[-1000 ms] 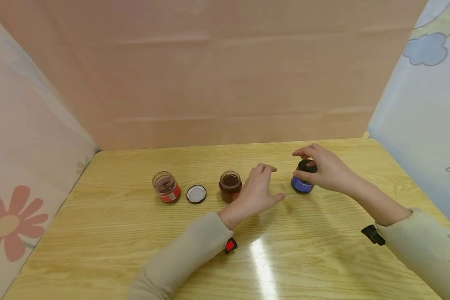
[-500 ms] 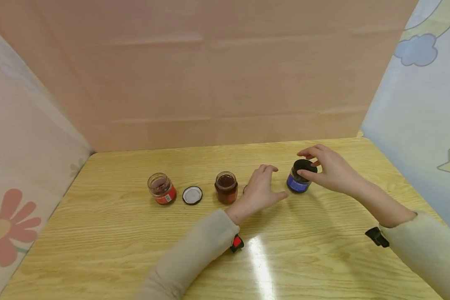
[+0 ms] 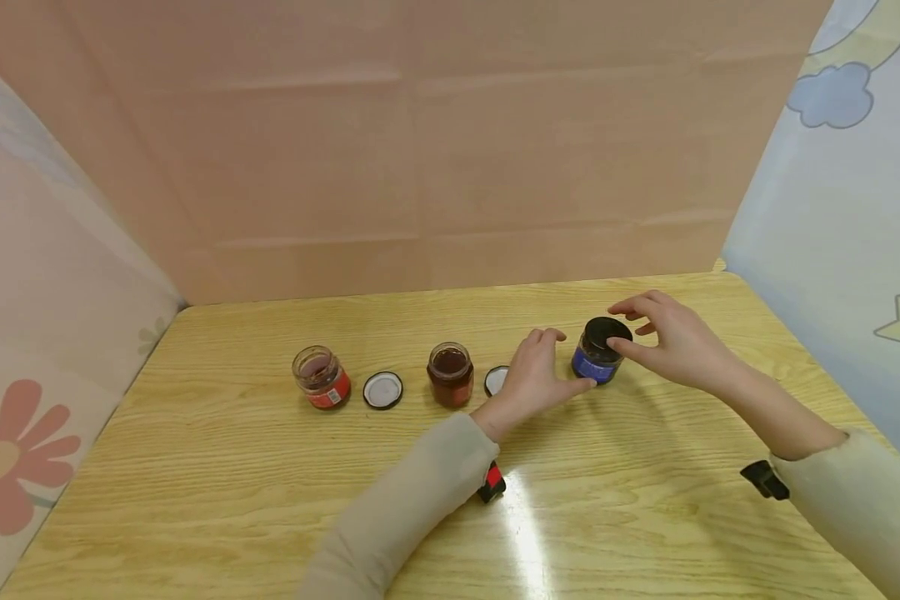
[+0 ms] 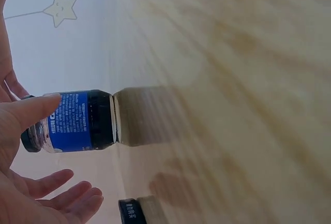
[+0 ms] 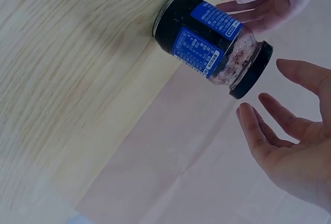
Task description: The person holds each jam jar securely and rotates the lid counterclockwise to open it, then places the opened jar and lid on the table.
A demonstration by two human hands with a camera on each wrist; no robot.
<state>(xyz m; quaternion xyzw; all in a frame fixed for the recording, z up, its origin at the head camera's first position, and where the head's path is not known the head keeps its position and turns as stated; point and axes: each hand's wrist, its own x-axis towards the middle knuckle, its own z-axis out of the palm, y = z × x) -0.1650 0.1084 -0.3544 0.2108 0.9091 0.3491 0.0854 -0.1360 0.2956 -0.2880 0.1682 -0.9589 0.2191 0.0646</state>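
A glass jar with a blue label stands upright at the right of the table, its black lid on top. My right hand is just right of the lid, fingers parted and loosely bent. In the right wrist view a gap shows between the right fingertips and the lid. My left hand reaches in from the left of this jar, thumb and fingers spread. The left wrist view has the left thumb overlapping the blue label, with the other fingers apart from it.
Left of my hands stand two lidless jars, one of dark red contents and one with a red label. A lid lies upside down between them. Another upturned lid is partly behind my left hand. Paper-covered walls enclose the wooden table.
My right hand has drawn back to the right, off the lid of the blue-labelled jar. My left hand has moved right, closer to that jar, uncovering part of the lid behind it.
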